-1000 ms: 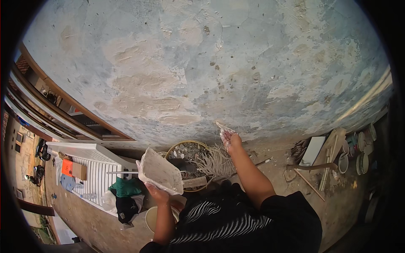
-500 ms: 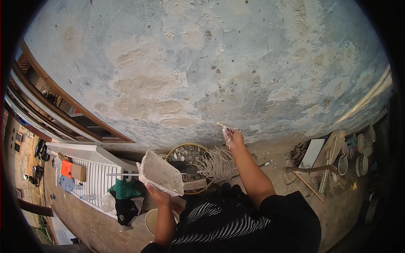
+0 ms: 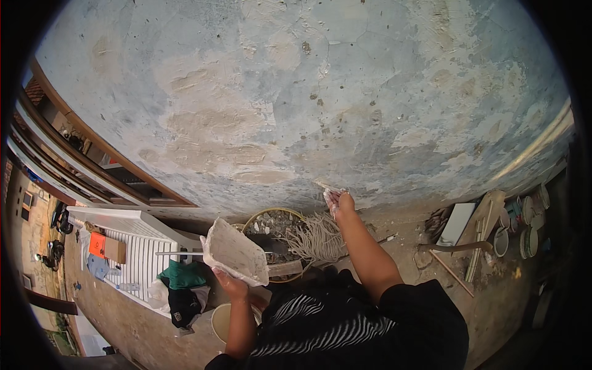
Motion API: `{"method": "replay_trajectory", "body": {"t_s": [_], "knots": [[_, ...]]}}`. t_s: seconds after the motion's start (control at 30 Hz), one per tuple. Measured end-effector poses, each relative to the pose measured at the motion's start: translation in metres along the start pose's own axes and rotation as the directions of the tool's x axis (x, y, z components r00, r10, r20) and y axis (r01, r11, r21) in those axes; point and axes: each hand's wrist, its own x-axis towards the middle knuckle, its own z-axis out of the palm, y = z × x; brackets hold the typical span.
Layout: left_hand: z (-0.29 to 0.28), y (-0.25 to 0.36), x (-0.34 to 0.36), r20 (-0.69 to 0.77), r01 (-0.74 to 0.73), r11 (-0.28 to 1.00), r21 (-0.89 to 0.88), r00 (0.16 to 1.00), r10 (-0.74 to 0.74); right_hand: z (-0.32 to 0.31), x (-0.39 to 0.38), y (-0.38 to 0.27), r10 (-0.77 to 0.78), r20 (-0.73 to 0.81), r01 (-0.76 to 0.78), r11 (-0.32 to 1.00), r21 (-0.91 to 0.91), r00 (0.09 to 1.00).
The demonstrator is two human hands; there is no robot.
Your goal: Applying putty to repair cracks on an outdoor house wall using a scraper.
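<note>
My left hand (image 3: 229, 285) is closed on a pale, putty-smeared tray (image 3: 237, 254) with raised sides, held up and tilted in front of my body. The fingers lie around its left edge and underside. My right hand (image 3: 339, 202), whitened with putty, grips a thin putty knife (image 3: 330, 186) whose handle is mostly hidden in the fist. The blade is at the lower part of the worn blue-grey wall (image 3: 345, 123); whether it touches cannot be made out. Beige patches of filler cover parts of that wall.
Below the wall stand a yellow-rimmed basin (image 3: 271, 213) of rubble and a bundle of pale rope (image 3: 317, 239). A white slatted bench (image 3: 139, 237) holds boxes, bottles and cloths at left. A bucket (image 3: 220, 324) is beside my left forearm. Boards (image 3: 457, 223) and pots (image 3: 501, 242) line the right.
My right hand with the putty knife has shifted very slightly left. The tray in my left hand stays almost in place.
</note>
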Motion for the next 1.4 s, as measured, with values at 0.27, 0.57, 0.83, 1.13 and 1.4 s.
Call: {"method": "replay_trajectory", "body": {"t_s": [0.27,0.57,0.83,1.13,1.4], "knots": [[-0.012,-0.001,0.000,0.039,0.016,0.999,-0.034,0.999,-0.015,0.012,-0.005,-0.027,0.014,0.030,-0.017,0.993,0.117,0.999],[-0.004,-0.004,0.002,0.049,0.069,0.996,-0.049,0.997,-0.067,-0.004,-0.009,-0.001,0.005,0.027,-0.005,1.000,0.017,1.000],[-0.003,-0.006,0.004,-0.028,0.002,0.998,-0.058,1.000,-0.004,-0.012,-0.016,-0.004,-0.042,0.119,0.025,0.990,0.139,0.992],[-0.003,-0.008,0.005,0.080,-0.005,1.000,0.000,0.997,0.005,-0.004,-0.006,0.007,0.068,0.125,-0.065,0.997,-0.029,0.990],[0.005,-0.002,0.005,0.102,-0.018,0.996,-0.082,0.994,0.026,-0.022,-0.024,0.025,0.109,0.240,-0.104,0.994,-0.035,0.965]]}}
